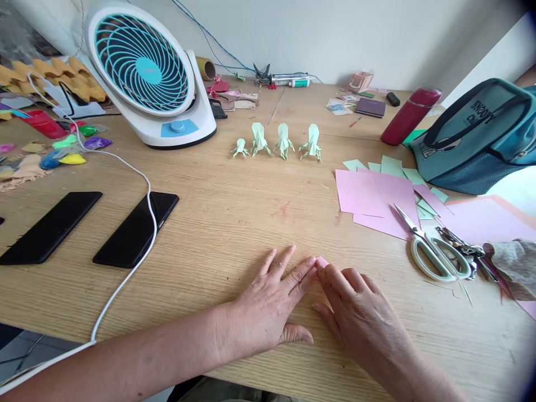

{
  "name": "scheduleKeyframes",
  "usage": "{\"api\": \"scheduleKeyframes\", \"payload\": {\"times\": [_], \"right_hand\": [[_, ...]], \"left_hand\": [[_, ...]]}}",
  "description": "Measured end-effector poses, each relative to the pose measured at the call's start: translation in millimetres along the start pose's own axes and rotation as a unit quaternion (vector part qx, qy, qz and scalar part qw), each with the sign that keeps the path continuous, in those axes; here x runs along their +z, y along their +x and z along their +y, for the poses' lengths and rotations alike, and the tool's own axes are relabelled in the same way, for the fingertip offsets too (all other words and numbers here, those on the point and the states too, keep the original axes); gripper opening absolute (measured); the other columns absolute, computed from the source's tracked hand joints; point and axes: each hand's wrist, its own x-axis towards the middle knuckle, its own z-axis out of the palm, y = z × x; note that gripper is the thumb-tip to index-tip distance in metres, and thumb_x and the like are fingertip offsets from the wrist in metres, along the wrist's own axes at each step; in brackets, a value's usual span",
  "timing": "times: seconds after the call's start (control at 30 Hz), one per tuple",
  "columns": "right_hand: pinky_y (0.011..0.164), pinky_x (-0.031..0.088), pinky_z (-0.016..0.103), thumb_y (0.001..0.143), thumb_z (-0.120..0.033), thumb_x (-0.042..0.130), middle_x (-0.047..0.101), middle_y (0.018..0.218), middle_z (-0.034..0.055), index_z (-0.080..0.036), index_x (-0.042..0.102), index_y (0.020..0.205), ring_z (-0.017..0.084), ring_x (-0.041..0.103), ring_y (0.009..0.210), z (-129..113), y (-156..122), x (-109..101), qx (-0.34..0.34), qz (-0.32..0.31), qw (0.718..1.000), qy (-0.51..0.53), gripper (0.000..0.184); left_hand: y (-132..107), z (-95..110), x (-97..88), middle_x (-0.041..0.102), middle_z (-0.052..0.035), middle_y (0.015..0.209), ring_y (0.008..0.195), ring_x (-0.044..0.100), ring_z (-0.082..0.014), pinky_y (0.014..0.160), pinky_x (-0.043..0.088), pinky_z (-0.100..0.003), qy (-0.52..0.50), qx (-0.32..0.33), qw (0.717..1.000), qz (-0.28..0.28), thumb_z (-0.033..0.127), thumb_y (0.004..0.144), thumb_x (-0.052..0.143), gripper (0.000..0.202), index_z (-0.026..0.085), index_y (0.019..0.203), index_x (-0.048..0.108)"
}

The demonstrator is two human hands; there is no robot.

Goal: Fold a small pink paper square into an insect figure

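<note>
The pink paper (321,261) lies on the wooden table (234,223) under my fingertips, almost wholly hidden. Only 1 small corner shows, just past the spot where my 2 hands meet.

My left hand (272,304) lies flat, palm down, fingers stretched and slightly spread, the tips touching the paper from its left. My right hand (355,315) comes in from the other side, fingers bent down and close together, tips pressing on the same piece, thumb held apart. Neither hand grips anything, and both are equally near, tip to tip on the paper. I cannot tell which way its long axis runs, since my fingers cover it.

Ahead of my right hand and to its right, scissors (435,254) rest on pink sheets (372,195), near but apart. Farther ahead of both hands, 4 green folded figures (283,139) stand in a row. Well off to the left of my left hand lie 2 black phones (136,229) and a white cable (124,285).
</note>
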Motion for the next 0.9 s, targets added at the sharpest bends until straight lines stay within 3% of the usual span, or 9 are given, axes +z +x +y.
{"api": "scheduleKeyframes", "payload": {"times": [0.17,0.37,0.53,0.63,0.73,0.8,0.9], "right_hand": [[0.07,0.05,0.041,0.097,-0.023,0.043,0.066,0.117,0.0151,-0.012,0.058,0.13,0.026,0.056,0.084,-4.8,1.2,-1.0,0.006,0.011,1.0,-0.015,0.038],[0.069,0.048,0.039,0.096,-0.03,0.048,0.066,0.12,0.0163,-0.009,0.058,0.13,0.027,0.058,0.087,-12.0,-5.3,-6.5,0.018,0.015,0.999,-0.034,0.04],[0.07,0.052,0.04,0.099,-0.03,0.044,0.065,0.122,0.0176,-0.01,0.056,0.132,0.027,0.061,0.09,-9.7,-8.4,-11.4,0.011,0.018,1.0,-0.004,0.041],[0.073,0.053,0.04,0.101,-0.025,0.042,0.064,0.12,0.0176,-0.01,0.056,0.134,0.026,0.062,0.091,0.0,-10.6,-15.4,-0.002,0.045,0.999,0.021,0.039],[0.074,0.054,0.039,0.102,-0.025,0.045,0.064,0.116,0.0158,-0.012,0.057,0.133,0.025,0.064,0.09,13.3,-14.1,-17.6,0.03,0.07,0.996,0.043,0.036],[0.076,0.055,0.039,0.102,-0.025,0.045,0.064,0.114,0.0146,-0.014,0.058,0.131,0.024,0.065,0.09,21.2,-16.3,-17.1,0.059,0.076,0.994,0.056,0.033],[0.075,0.055,0.038,0.102,-0.025,0.045,0.063,0.115,0.0144,-0.015,0.06,0.129,0.023,0.066,0.09,29.5,-17.6,-14.4,0.084,0.078,0.99,0.08,0.032]], "left_hand": [[-1.8,-0.8,3.8,0.007,-0.0093,0.168,0.153,-0.006,-0.0392,0.122,0.007,-0.061,0.001,0.006,0.999,0.033,0.07,0.088,0.052,0.103,0.019,0.16,-0.001],[-3.3,1.1,-1.4,0.013,-0.0156,0.166,0.154,0.003,-0.0392,0.122,0.009,-0.059,0.003,-0.01,0.999,0.031,0.071,0.089,0.049,0.098,0.013,0.159,0.014],[0.3,-0.6,-7.9,0.035,-0.0111,0.161,0.151,0.021,-0.0336,0.121,0.02,-0.054,0.006,0.002,0.996,0.092,0.042,0.102,0.044,0.058,0.016,0.153,0.032],[10.1,-2.8,-14.3,0.05,-0.0075,0.149,0.139,0.042,-0.0265,0.113,0.035,-0.045,-0.011,-0.008,0.989,0.149,0.028,0.104,0.043,0.04,0.021,0.143,0.047],[26.0,-2.2,-24.6,0.063,-0.0099,0.125,0.117,0.056,-0.0265,0.1,0.045,-0.042,-0.027,-0.047,0.984,0.172,0.037,0.102,0.048,0.032,0.017,0.123,0.062],[36.5,-0.8,-32.1,0.063,-0.0107,0.116,0.11,0.058,-0.0276,0.093,0.047,-0.041,-0.025,-0.066,0.987,0.147,0.037,0.096,0.059,0.024,0.016,0.105,0.067],[47.2,0.7,-40.3,0.063,-0.0099,0.108,0.1,0.061,-0.0261,0.085,0.048,-0.037,-0.066,-0.07,0.989,0.11,0.035,0.089,0.07,0.021,0.015,0.095,0.066]]}}
